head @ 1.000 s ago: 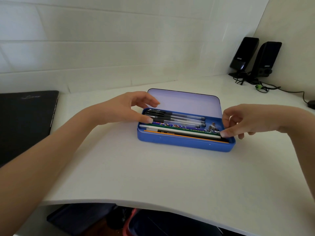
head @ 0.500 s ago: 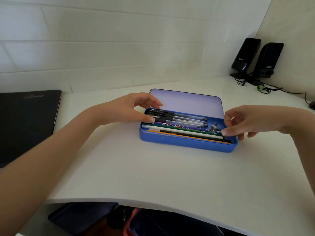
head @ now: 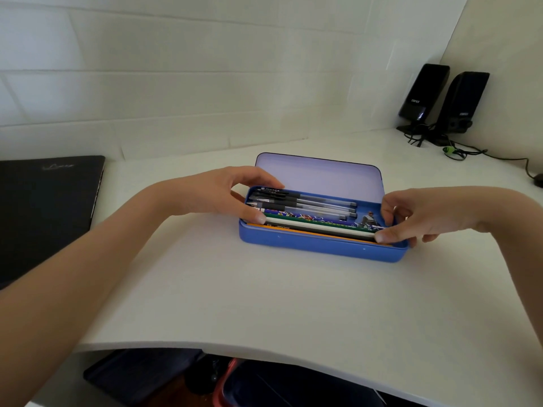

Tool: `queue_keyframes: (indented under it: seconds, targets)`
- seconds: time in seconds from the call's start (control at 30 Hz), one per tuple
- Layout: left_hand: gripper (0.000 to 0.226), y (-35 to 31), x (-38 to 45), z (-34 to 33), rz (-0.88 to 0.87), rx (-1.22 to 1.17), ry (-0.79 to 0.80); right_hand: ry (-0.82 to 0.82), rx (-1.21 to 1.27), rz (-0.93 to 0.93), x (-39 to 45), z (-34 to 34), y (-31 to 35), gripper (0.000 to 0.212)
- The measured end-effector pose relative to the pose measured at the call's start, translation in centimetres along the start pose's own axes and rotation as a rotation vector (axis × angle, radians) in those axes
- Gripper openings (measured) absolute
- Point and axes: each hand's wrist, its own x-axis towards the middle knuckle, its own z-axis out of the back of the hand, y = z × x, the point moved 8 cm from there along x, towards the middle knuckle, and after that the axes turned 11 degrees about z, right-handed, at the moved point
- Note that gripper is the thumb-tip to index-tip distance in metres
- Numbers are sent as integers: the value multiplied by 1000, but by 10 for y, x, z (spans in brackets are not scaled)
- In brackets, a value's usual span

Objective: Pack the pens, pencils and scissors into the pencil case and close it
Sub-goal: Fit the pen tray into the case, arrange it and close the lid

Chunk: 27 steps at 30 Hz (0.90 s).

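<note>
Both hands are pinching the white pencil point(head: 317, 228): left hand point(head: 226, 195), right hand point(head: 423, 215), pressing it level inside the pencil case's point(head: 320, 245) front edge.

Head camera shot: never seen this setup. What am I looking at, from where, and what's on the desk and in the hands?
There is no robot here. A person wears one wide-angle camera on the head, looking down at their two bare hands. On the white desk sits an open blue pencil case, lid tilted back, with pens and pencils lying inside. The left hand and right hand press on the two ends of a white pencil, settling it in. A closed laptop lies far left, two black speakers far right.
</note>
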Motion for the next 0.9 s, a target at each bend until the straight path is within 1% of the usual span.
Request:
queue_keyframes:
  seconds: [0.27, 0.37, 0.63, 0.7, 0.8, 0.87, 0.9]
  targets:
    - [63, -1, -3, -3, 28, -13, 41, 13, 97, 59, 0, 2, -6, 28]
    - [65, -1, -4, -6, 36, -8, 72, 10, 86, 59, 2, 0, -5, 30]
    - [64, 1, -6, -6, 60, 15, 80, 21, 38, 53, 1, -1, -4, 33]
    - [64, 1, -6, -5, 62, 20, 69, 22, 50, 55, 1, -1, -3, 39]
    - [60, -2, -6, -4, 52, 22, 50, 16, 73, 64, -3, 0, -2, 65]
    - [51, -2, -6, -2, 43, 44, 34, -5, 72, 77, -5, 5, -2, 71]
    - [44, -3, -6, -1, 43, 62, 20, -30, 78, 83, -6, 8, -1, 71]
